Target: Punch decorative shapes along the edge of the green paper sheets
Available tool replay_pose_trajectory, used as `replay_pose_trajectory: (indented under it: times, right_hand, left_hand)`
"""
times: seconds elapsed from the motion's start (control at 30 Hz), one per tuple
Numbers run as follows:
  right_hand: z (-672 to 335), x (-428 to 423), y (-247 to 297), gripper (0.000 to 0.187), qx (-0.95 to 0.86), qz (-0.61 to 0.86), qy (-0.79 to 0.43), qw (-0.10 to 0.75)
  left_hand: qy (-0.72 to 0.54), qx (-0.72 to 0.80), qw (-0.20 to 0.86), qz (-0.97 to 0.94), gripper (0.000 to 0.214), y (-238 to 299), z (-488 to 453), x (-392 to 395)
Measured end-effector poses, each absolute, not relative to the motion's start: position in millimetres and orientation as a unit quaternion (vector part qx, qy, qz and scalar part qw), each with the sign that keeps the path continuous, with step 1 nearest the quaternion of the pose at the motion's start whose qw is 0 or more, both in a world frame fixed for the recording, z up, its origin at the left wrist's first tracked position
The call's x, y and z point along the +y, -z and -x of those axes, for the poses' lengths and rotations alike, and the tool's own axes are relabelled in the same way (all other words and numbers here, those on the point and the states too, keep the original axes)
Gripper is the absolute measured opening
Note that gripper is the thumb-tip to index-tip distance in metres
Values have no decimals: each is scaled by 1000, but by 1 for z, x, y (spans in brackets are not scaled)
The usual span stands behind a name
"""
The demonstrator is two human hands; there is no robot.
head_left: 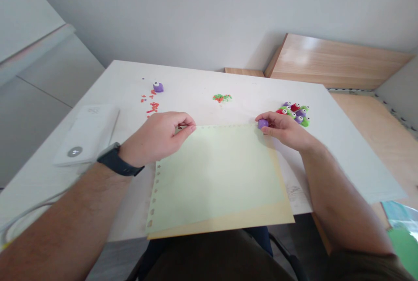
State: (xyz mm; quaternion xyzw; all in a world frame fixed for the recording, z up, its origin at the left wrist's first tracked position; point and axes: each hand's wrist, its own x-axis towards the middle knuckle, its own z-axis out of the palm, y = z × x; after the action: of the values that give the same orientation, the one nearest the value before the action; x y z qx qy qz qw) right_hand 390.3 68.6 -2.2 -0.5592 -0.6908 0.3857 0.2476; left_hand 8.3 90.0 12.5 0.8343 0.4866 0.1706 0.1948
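A pale green paper sheet (215, 176) lies on a yellow sheet (254, 218) on the white table (196, 85), with small holes punched along its left and top edges. My left hand (156, 137) pinches the green sheet's top left corner, fingers closed. My right hand (282, 128) grips a small purple craft punch (262, 123) at the sheet's top right corner. A cluster of several small punches (295, 113), purple, red and green, sits just behind my right hand.
A lone purple punch (158, 87) stands at the far left beside scattered red paper bits (150, 104). A small pile of green and red bits (222, 97) lies mid-table. A white flat device (86, 135) with a cable sits left. Wooden boards (326, 61) lean behind.
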Motion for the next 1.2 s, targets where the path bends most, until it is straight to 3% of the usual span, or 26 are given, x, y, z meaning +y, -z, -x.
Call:
replay_pose_trajectory:
  times: [0.53, 1.2]
  right_hand:
    - [-390, 68, -5, 45, -719, 563, -361, 187]
    - [-389, 67, -7, 42, -733, 538, -364, 200]
  left_hand:
    - [-175, 483, 198, -835, 24, -12, -8, 90]
    - [-184, 480, 187, -837, 23, -11, -9, 90]
